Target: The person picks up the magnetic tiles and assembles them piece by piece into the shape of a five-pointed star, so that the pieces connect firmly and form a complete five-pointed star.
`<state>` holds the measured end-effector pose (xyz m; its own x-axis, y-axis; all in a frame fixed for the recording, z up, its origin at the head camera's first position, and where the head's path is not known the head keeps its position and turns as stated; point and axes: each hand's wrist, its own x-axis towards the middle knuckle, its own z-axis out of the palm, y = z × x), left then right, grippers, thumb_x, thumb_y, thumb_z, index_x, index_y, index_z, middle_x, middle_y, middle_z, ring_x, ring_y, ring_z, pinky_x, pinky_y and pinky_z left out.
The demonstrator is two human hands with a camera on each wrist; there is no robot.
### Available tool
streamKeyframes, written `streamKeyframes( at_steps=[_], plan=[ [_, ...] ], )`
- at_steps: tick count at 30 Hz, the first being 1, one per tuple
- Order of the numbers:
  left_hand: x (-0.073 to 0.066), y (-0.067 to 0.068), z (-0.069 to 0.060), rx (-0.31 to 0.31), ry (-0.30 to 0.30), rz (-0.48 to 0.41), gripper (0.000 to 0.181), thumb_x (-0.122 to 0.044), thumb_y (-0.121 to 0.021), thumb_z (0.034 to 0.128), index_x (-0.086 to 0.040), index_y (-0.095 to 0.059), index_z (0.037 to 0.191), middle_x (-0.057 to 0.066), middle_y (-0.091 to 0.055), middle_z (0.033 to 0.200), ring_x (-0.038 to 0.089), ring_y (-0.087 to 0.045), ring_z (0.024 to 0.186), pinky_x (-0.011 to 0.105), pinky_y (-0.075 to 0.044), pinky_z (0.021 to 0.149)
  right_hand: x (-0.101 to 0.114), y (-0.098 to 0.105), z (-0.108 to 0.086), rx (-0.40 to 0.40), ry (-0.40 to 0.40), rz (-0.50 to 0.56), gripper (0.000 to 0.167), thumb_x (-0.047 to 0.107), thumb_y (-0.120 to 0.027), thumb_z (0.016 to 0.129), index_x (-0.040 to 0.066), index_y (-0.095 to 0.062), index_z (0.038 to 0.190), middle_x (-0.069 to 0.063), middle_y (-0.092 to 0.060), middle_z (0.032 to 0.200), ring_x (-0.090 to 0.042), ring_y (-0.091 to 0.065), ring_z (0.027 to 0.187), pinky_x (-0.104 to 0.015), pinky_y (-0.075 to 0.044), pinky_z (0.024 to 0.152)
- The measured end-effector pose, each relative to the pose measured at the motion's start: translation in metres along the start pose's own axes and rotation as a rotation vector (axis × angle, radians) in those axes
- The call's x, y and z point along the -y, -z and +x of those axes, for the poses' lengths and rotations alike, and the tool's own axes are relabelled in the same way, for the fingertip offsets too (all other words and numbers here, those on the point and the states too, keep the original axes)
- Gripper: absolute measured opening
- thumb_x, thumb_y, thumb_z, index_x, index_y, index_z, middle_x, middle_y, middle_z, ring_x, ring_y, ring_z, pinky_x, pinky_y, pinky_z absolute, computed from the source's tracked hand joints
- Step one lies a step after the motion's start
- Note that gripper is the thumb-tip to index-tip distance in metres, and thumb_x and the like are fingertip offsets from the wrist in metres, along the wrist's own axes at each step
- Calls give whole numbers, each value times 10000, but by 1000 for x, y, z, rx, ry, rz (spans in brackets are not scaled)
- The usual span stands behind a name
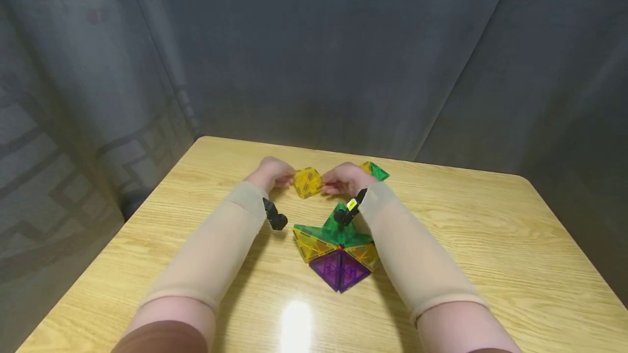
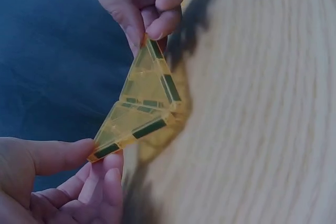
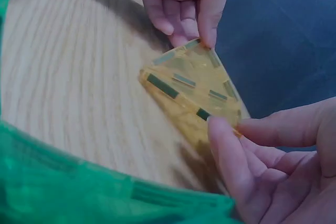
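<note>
Two translucent yellow triangular magnetic tiles [image 1: 308,182] meet along one edge, slightly folded, and are held up near the table's far side. My left hand [image 1: 273,172] pinches the outer corner of one tile between thumb and fingers, as the left wrist view shows. At the opposite corner, my right hand [image 1: 347,176] pinches the other tile [image 2: 149,74]. Nearer to me stands a joined group of magnetic tiles: green ones [image 1: 338,227] rise at the back, yellow ones [image 1: 314,245] flank the sides, and purple ones [image 1: 339,270] form the front.
Behind my right hand lie a green tile [image 1: 379,171] and a yellow one, partly hidden. The wooden table [image 1: 490,233] ends at a dark grey curtain [image 1: 314,59]. In the right wrist view, green tiles [image 3: 79,182] fill the lower left.
</note>
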<state>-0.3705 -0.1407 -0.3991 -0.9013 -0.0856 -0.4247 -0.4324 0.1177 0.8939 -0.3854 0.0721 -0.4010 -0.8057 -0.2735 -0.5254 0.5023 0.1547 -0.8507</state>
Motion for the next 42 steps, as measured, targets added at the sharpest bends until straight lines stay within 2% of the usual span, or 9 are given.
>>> streamKeyframes(
  at_steps=[5,9,12,15,21,25,29,35,42],
  plan=[
    [-9,5,-11,37,-90,-49,361,34,-638,919,93,-565,1267,213,-656,1061,161,-642,707,289,-576,790,9,6,-15,18,123,3,300,-24,-579,972,-124,-586,1255,-211,-677,1017,-183,-705,739,-283,-578,794],
    [-21,8,-31,84,-172,-50,367,12,-634,937,80,-552,1288,211,-655,1095,170,-670,770,324,-564,863,18,15,-42,47,223,9,341,-28,-568,975,-145,-538,1294,-148,-686,905,-182,-711,762,-309,-568,831],
    [-29,10,-53,133,-225,-53,350,-10,-643,941,58,-561,1274,180,-651,1091,173,-678,803,308,-570,843,20,19,-69,68,273,27,326,-39,-554,977,-142,-530,1286,-152,-682,925,-176,-713,760,-282,-582,777],
    [-30,10,-76,209,-285,-103,375,-7,-651,933,62,-540,1285,174,-631,1065,172,-680,788,304,-577,823,17,21,-99,103,314,12,302,-34,-550,980,-133,-519,1263,-161,-675,955,-181,-718,796,-279,-582,775],
    [-15,2,-128,336,-350,-171,372,19,-643,922,82,-509,1263,130,-670,914,178,-687,750,331,-586,804,-13,27,-155,193,383,-13,284,-22,-556,974,-139,-493,1225,-150,-652,965,-212,-712,867,-323,-573,834],
    [6,-2,-155,388,-331,-155,330,21,-644,921,75,-506,1215,101,-702,850,184,-687,750,358,-589,795,-43,26,-181,224,379,-33,287,13,-573,974,-105,-505,1227,-148,-653,962,-241,-710,868,-334,-585,807],
    [32,-6,-168,417,-288,-112,338,2,-675,901,77,-503,1183,110,-713,851,195,-686,759,369,-589,781,-74,20,-196,247,333,-14,294,30,-609,957,-66,-519,1221,-152,-664,958,-270,-709,871,-355,-590,794],
    [67,-11,-172,424,-191,-115,374,-24,-706,876,80,-511,1176,113,-707,850,181,-678,735,319,-589,721,-113,9,-201,252,289,93,240,4,-606,941,-91,-531,1149,-133,-651,941,-260,-705,863,-350,-591,789],
    [97,-15,-165,384,-107,-190,385,-17,-697,879,97,-491,1184,115,-674,854,175,-668,723,319,-596,725,-143,-8,-198,188,210,228,126,-51,-583,923,-44,-505,1022,-116,-649,867,-244,-709,844,-321,-585,803]
  ],
)
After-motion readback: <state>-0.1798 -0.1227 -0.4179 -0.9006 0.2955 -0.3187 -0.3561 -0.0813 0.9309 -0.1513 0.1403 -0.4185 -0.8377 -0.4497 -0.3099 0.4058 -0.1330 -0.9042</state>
